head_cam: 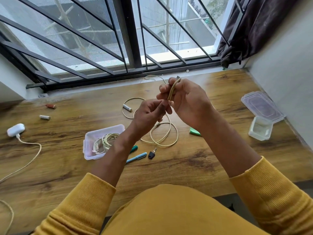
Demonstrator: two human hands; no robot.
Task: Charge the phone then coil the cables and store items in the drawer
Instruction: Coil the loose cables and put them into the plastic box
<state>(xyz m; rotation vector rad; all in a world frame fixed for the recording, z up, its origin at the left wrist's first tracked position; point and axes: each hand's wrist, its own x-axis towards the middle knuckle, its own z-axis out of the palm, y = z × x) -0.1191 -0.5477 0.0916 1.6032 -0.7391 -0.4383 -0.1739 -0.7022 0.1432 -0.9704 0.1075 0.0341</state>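
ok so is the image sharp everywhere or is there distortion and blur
Head view: wide-angle bend curves the window bars and the table edge; daylight from the window is soft and even; the right hand gripping the folded cable looks slightly soft.

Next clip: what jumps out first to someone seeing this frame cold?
Mid-frame, above the wooden desk, the right hand grips a folded bundle of beige cable while the left hand pinches the strand trailing down to loose loops on the desk. Left of those loops, a clear plastic box already holds a coiled cable. At far left lies a white charger with its cord attached.
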